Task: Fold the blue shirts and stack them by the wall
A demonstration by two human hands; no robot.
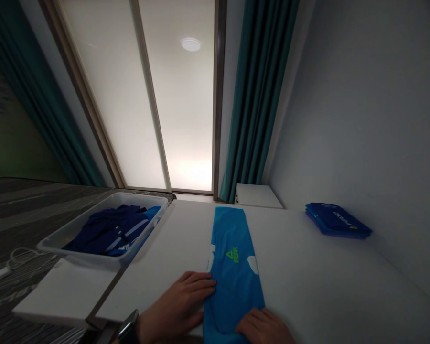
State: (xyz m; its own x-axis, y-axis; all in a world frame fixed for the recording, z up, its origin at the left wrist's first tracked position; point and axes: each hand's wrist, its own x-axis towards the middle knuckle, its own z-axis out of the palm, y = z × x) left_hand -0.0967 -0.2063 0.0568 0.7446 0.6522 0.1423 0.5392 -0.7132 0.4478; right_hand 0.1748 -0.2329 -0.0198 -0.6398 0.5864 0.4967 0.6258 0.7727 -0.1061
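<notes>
A bright blue sports shirt (232, 272), folded into a long strip, lies lengthwise on the white table. It has a green PEAK logo and white patches along its sides. At its left edge, my left hand (182, 303) rests with fingers stretched out and their tips on the fabric; a dark watch is on that wrist. My right hand (267, 327) has its fingers curled onto the shirt's near right part, apparently gripping the cloth. The lower ends of the shirt and of my right hand are cut off by the frame.
On the left, a translucent plastic bin (82, 258) holds crumpled dark blue clothes (111, 229). A stack of folded blue garments (338, 220) sits at the table's right, near the wall. Behind the white table (186, 234) stand a white cabinet (258, 196) and teal curtains (261, 95).
</notes>
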